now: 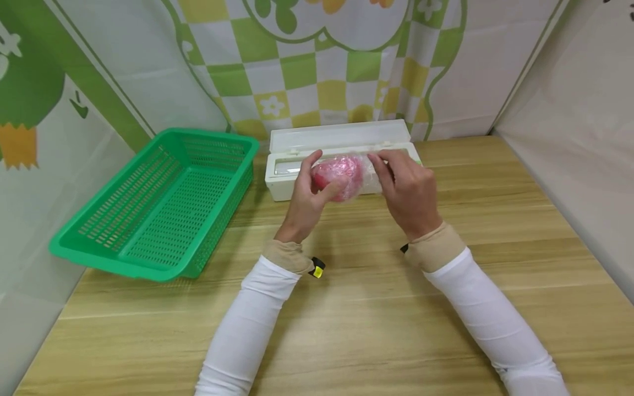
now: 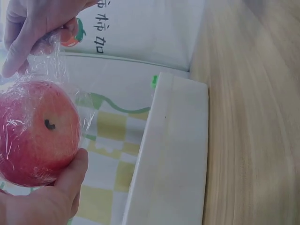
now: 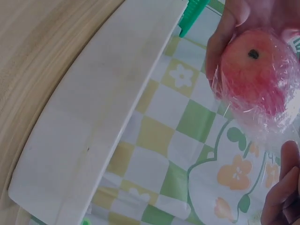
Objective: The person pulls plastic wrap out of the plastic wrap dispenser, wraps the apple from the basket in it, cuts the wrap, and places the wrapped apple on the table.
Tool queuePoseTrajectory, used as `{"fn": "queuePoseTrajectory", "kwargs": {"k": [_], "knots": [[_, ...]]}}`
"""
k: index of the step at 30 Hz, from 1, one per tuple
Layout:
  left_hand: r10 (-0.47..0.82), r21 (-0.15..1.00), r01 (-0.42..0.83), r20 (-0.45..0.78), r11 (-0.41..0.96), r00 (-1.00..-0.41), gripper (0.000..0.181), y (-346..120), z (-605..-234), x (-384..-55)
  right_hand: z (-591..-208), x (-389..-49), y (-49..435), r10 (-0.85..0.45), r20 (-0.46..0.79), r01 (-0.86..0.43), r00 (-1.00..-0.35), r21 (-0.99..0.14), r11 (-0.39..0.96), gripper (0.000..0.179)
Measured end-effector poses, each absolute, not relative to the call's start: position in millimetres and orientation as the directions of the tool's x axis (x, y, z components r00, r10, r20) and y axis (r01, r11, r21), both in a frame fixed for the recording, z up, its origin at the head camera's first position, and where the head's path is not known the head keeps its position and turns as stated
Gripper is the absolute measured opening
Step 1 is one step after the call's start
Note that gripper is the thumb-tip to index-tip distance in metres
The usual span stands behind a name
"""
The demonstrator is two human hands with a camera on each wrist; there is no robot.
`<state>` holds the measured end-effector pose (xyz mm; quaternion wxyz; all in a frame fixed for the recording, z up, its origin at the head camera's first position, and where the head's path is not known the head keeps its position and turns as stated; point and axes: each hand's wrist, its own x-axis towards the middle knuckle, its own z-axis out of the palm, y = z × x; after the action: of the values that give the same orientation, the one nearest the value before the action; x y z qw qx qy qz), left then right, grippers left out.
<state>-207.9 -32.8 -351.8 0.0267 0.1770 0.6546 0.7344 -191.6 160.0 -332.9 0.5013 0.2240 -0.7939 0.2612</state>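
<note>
A pinkish-red apple (image 1: 339, 175) with a short dark stem is wrapped in clear cling film, held up in front of the white box. My left hand (image 1: 306, 204) grips it from the left, thumb across its near side. At the apple's right, the fingers of my right hand (image 1: 411, 190) pinch a gathered end of the cling film (image 1: 370, 168). In the left wrist view the film (image 2: 54, 63) stretches from the apple (image 2: 40, 133) up to those fingers. The right wrist view shows the film crinkled over the apple (image 3: 253, 75), stem uncovered-looking through the clear layer.
Behind the hands stands a long white cling film box (image 1: 282, 190), its lid (image 1: 342, 135) raised against the patterned curtain (image 1: 297, 71). A green plastic basket (image 1: 198, 245) sits at the left on the wooden table (image 1: 356, 330). White cloth walls rise on both sides.
</note>
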Motion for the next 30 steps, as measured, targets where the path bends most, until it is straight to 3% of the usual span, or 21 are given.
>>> {"fn": "queuePoseTrajectory", "kwargs": {"k": [10,18,30], "knots": [[0.191,0.963,0.270,0.270,-0.026,-0.944,0.088,-23,-353,-208,-340,-194,156,-0.086,0.938,-0.626,-0.335,-0.154,0.764,0.039],[0.144,0.958,0.285,0.277,0.042,-0.950,0.091,-18,-354,-204,-346,-193,152,-0.103,0.939,-0.622,-0.328,-0.133,0.772,0.039],[0.094,0.935,0.348,0.340,0.075,-0.936,0.068,-15,-356,-203,-352,-192,146,-0.112,0.939,-0.646,-0.324,-0.134,0.751,0.040]]}}
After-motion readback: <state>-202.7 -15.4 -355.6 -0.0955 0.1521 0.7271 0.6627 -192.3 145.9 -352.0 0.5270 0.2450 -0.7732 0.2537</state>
